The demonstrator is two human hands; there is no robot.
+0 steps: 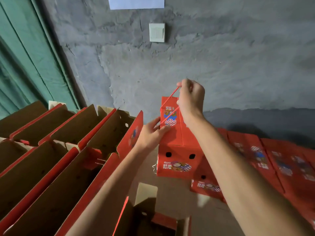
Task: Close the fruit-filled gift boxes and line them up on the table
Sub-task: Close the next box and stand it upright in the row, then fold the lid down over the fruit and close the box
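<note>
Right hand (190, 97) is raised in front of the grey wall (221, 65), fingers curled tight round the red-and-white twisted cord (167, 106) at its top loop. Cord runs down in 2 strands to the top of the closed box (172, 133).

Left hand (151, 133) rests flat against the left face of that box's upright top section, fingers straight, thumb up, nothing gripped.

Closed box is red, sits at the frame centre between the open boxes and the flat ones. Front face has 2 round holes and a printed cartoon label with a checker pattern plus white Chinese characters; too blurred to read. Same graphic on the upright part near the cord.

Cannot tell if the box stands on the table (170, 193) or hangs from the cord; its base is near or on the brown surface.

Left: rows of open boxes (59, 150), brown inside, red outside, flaps standing up. Contents mostly hidden.

Right: red boxes (272, 164) lying side by side, same label, print blurred. 1 more red box (206, 186) sits just below the centre one, partly behind the right forearm.

Wall: white 2-rocker switch (157, 32), white sheet (136, 2) at top edge, no legible text. Green curtain (25, 57) at left.
</note>
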